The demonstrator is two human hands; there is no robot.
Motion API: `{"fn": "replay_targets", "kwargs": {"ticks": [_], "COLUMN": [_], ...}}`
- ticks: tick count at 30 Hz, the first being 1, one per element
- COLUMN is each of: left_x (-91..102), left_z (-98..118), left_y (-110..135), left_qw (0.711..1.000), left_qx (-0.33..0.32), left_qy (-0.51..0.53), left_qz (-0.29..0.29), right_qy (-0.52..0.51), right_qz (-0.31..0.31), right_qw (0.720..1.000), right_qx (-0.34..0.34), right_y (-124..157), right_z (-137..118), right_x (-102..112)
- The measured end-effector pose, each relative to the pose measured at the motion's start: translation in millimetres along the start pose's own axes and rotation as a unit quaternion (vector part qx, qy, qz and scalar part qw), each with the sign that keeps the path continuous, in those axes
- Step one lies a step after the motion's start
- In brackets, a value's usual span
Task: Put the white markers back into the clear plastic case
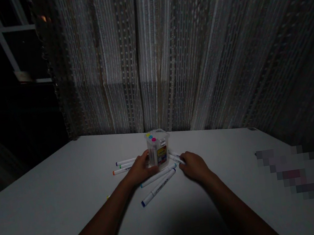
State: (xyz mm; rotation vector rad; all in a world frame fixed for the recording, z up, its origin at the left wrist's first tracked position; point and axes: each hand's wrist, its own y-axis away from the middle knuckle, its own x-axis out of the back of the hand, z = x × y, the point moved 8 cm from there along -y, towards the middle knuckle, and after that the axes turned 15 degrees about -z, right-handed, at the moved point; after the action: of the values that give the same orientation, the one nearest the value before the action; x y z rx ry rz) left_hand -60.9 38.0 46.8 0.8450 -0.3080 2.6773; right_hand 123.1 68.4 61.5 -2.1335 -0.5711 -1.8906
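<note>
A clear plastic marker case (161, 148) stands upright on the white table, with a few markers inside showing yellow, blue and pink ends. My left hand (141, 169) is wrapped round its left side. To the right of the case, my right hand (192, 164) has its fingers closed on a white marker (177, 158). In front of the case lie a light-blue-ended marker (156, 176) and a dark-blue-capped marker (158, 188). Left of my left hand, an orange-ended marker (120, 171) lies beside others with blue and green ends.
A small yellow tip (108, 197) shows beside my left forearm. On the right of the white table (236, 184) is a blurred-out patch. A striped curtain (154, 55) hangs behind the table's far edge. The room is dim.
</note>
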Motion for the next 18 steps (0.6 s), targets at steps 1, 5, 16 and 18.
{"fn": "replay_targets", "kwargs": {"ticks": [1, 5, 16, 18], "left_x": [-0.6, -1.2, -1.4, -1.1], "left_z": [1.9, 6.1, 0.6, -1.5], "left_y": [-0.1, 0.1, -0.5, -0.4], "left_qw": [1.0, 1.0, 1.0, 1.0], "left_qx": [-0.012, -0.024, -0.015, -0.009], "left_qy": [0.005, 0.014, 0.022, 0.019], "left_qz": [-0.002, -0.002, 0.0, 0.0], "right_qy": [0.0, -0.002, -0.011, -0.01], "right_qz": [-0.001, 0.002, -0.001, -0.001], "right_qw": [1.0, 1.0, 1.0, 1.0], "right_qx": [-0.001, 0.002, 0.009, 0.009], "right_y": [-0.1, 0.7, 0.6, -0.5], "right_z": [0.4, 0.3, -1.0, -0.7], "right_x": [-0.4, 0.3, 0.4, -0.8]}}
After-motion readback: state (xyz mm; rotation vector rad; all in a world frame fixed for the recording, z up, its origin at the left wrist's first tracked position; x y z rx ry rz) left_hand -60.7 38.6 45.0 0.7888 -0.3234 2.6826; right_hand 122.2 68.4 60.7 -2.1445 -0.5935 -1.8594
